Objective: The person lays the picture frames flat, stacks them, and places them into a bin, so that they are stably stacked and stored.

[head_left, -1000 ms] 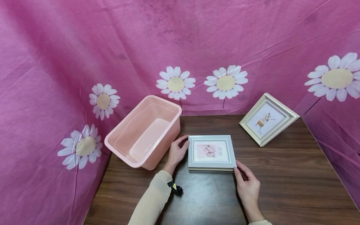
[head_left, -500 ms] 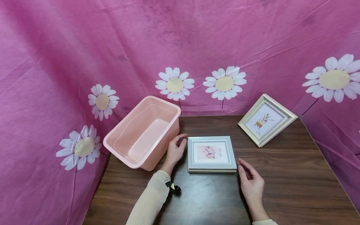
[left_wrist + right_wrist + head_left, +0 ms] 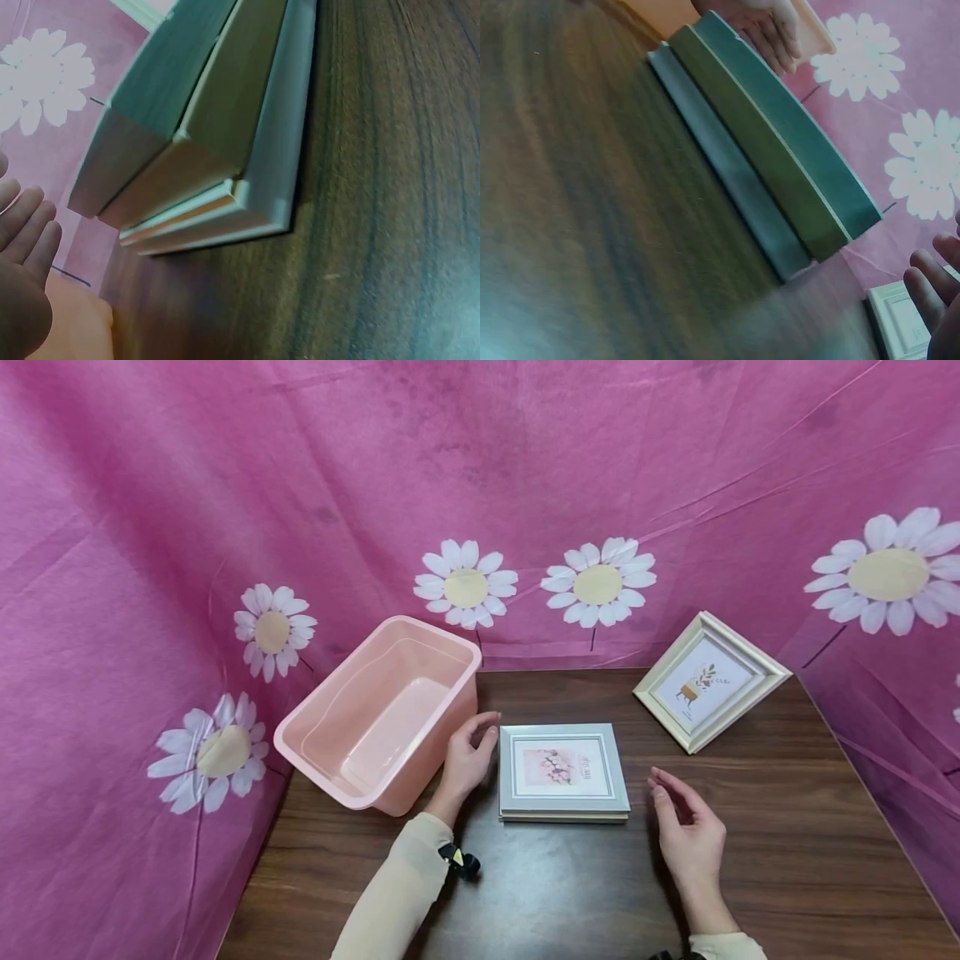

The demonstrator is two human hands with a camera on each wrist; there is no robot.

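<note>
A stack of picture frames lies flat on the brown wooden table. On top is a pale blue-grey picture frame with a pink blossom print. In the left wrist view, a gold-toned frame sits under it and a whitish frame at the bottom. Just left of the stack my left hand hovers with loosely bent fingers, holding nothing. My right hand is a short way off the stack's right side, fingers relaxed, nothing in it.
Behind my left hand a pink plastic tub stands at the table's left, with no contents visible. A cream picture frame with a plant print stands tilted at the back right. Pink cloth with daisies hangs around the table.
Both hands have come off the stack's edges. The right hand has moved away to the right, while the left shifted only slightly. The stack stays in place.
</note>
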